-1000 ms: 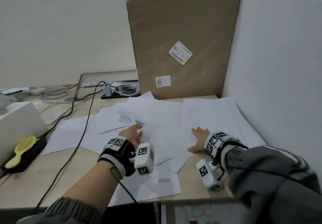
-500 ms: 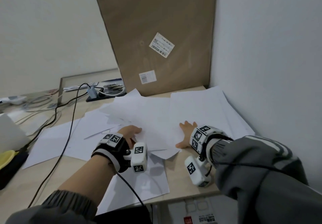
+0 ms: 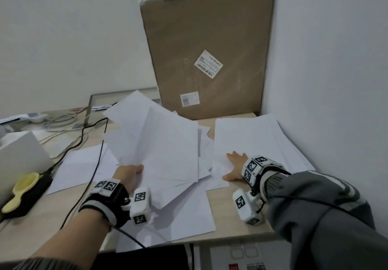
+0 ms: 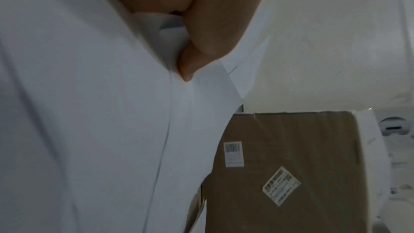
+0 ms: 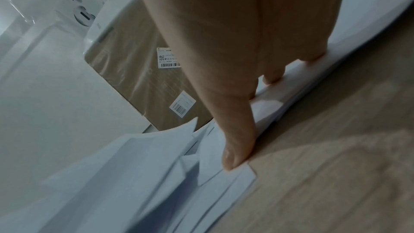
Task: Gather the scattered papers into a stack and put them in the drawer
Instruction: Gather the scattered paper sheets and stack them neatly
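Observation:
White paper sheets lie scattered over the wooden desk (image 3: 241, 211). My left hand (image 3: 131, 173) grips a bunch of sheets (image 3: 159, 143) and holds them tilted up off the desk; in the left wrist view the thumb (image 4: 190, 70) pinches the bunch of sheets (image 4: 89, 130). My right hand (image 3: 234, 168) lies flat with straight fingers on the right pile of sheets (image 3: 256, 139); the right wrist view shows its fingertips (image 5: 235, 160) pressing the right pile of sheets (image 5: 266, 102). More sheets (image 3: 184, 217) lie under the raised bunch near the front edge. No drawer is visible.
A tall cardboard box (image 3: 207, 53) stands at the back against the right wall. Black cables (image 3: 92, 164) cross the left sheets. A yellow tool on a black base (image 3: 23, 194) and a white box (image 3: 19, 156) sit at the left. A metal frame (image 3: 92, 106) lies behind.
My left hand closed on the middle sheets and raised them from flat to a tilted bunch. The right hand stayed pressed flat on the right pile.

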Motion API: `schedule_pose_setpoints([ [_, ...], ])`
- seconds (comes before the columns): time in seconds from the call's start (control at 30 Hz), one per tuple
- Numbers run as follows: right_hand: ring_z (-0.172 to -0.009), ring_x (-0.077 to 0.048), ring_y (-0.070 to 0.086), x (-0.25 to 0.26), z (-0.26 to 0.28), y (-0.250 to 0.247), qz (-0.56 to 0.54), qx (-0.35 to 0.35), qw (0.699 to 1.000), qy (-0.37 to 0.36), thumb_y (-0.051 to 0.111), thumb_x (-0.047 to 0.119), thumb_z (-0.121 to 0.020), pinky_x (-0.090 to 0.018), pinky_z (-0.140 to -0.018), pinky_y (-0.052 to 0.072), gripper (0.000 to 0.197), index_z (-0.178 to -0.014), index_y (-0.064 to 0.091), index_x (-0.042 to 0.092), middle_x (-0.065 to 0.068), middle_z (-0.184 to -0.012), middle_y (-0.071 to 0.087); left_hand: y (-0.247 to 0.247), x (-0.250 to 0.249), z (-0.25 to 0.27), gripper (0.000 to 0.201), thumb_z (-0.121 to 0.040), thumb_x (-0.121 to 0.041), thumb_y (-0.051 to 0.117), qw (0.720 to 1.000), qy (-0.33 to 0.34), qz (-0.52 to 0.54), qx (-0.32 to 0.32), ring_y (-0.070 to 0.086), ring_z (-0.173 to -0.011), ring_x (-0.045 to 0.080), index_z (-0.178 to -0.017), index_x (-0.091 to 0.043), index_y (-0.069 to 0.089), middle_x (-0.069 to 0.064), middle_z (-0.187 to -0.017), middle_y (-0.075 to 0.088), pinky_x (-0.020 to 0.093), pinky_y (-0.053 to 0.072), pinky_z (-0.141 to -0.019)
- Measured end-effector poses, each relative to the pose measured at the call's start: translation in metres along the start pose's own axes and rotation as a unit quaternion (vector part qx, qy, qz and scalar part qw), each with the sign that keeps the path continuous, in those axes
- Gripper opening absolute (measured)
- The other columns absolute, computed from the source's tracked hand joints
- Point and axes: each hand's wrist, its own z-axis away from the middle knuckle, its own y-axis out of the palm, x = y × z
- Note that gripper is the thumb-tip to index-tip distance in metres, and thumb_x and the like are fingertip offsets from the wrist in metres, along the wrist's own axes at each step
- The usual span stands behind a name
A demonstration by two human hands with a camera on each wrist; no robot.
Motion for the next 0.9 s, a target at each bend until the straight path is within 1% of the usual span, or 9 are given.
schedule_pose_setpoints([
  [0.1,-0.142,-0.034,0.018,0.004,0.010,-0.006,0.000,-0.008,1.000,-0.006,0.058,0.055,-0.083,-0.042,-0.115,0.024,0.091,-0.150,0.011,0.015,-0.006,-0.156,0.018,-0.026,0.003,0.028,0.020,-0.090,-0.001,0.060,0.997,-0.019,0.044,0.055,0.060,-0.096,0.035,-0.109,0.002,0.058,0.020,-0.106,0.063,0.049,0.048,-0.092],
  [0.23,-0.142,-0.026,0.027,0.004,0.026,-0.013,-0.139,-0.023,0.990,-0.003,0.051,0.045,-0.092,-0.031,-0.114,0.021,0.068,-0.146,0.031,0.008,-0.009,-0.154,0.028,-0.045,0.029,0.032,0.034,-0.084,-0.001,0.067,0.992,-0.017,0.036,0.120,0.062,-0.102,0.045,-0.116,0.007,0.058,0.029,-0.113,0.064,0.061,0.047,-0.092],
  [0.33,-0.121,-0.033,0.051,0.004,0.030,-0.022,-0.260,-0.121,0.958,0.021,0.051,0.036,-0.095,-0.035,-0.103,0.035,0.051,-0.117,0.059,-0.009,-0.022,-0.130,0.056,-0.046,0.037,0.032,0.042,-0.078,-0.004,0.073,0.992,0.006,0.029,0.119,0.061,-0.108,0.047,-0.117,0.008,0.059,0.030,-0.116,0.063,0.064,0.043,-0.098],
  [0.43,-0.102,-0.042,0.059,0.016,0.030,-0.025,-0.308,-0.162,0.938,0.005,0.053,0.036,-0.093,-0.037,-0.087,0.044,0.056,-0.098,0.059,-0.019,-0.035,-0.109,0.060,-0.044,0.036,0.035,0.039,-0.083,-0.002,0.070,0.992,0.021,0.038,0.121,0.062,-0.107,0.044,-0.119,0.007,0.058,0.028,-0.115,0.064,0.061,0.045,-0.097],
  [0.5,-0.078,-0.033,0.059,0.032,0.032,-0.022,-0.347,-0.105,0.932,0.015,0.059,0.041,-0.088,-0.029,-0.069,0.040,0.047,-0.078,0.057,-0.005,-0.028,-0.085,0.057,-0.043,0.036,0.034,0.039,-0.084,-0.001,0.068,0.990,0.021,0.048,0.127,0.061,-0.108,0.044,-0.120,0.008,0.057,0.028,-0.116,0.064,0.059,0.045,-0.098],
  [0.6,-0.074,-0.024,0.057,0.055,0.030,-0.012,-0.372,-0.010,0.926,0.057,0.064,0.043,-0.085,-0.026,-0.057,0.039,0.037,-0.079,0.059,0.007,-0.014,-0.082,0.063,-0.047,0.034,0.040,0.036,-0.084,-0.001,0.068,0.990,0.022,0.059,0.128,0.061,-0.108,0.046,-0.118,0.008,0.058,0.030,-0.115,0.063,0.059,0.045,-0.098],
  [0.73,-0.066,-0.024,0.057,0.075,0.022,0.003,-0.377,-0.030,0.924,0.051,0.070,0.035,-0.082,-0.029,-0.060,0.042,0.032,-0.071,0.062,0.007,-0.013,-0.078,0.065,-0.053,0.038,0.038,0.039,-0.082,-0.004,0.070,0.982,0.012,0.106,0.154,0.060,-0.105,0.052,-0.118,0.007,0.059,0.032,-0.114,0.063,0.069,0.043,-0.091],
  [0.8,-0.056,-0.022,0.053,0.082,0.020,0.007,-0.401,-0.031,0.915,0.035,0.071,0.030,-0.081,-0.027,-0.053,0.040,0.027,-0.070,0.063,0.007,-0.011,-0.069,0.063,-0.055,0.039,0.040,0.043,-0.079,-0.003,0.073,0.978,0.016,0.126,0.164,0.061,-0.105,0.051,-0.118,0.008,0.059,0.032,-0.115,0.064,0.068,0.044,-0.092],
  [0.9,-0.049,-0.019,0.045,0.089,0.020,0.006,-0.373,-0.060,0.926,0.013,0.069,0.018,-0.083,-0.024,-0.049,0.034,0.036,-0.054,0.048,0.011,-0.006,-0.055,0.050,-0.055,0.041,0.036,0.039,-0.080,-0.003,0.072,0.976,0.016,0.137,0.171,0.059,-0.106,0.054,-0.116,0.007,0.061,0.034,-0.116,0.062,0.066,0.044,-0.093],
])
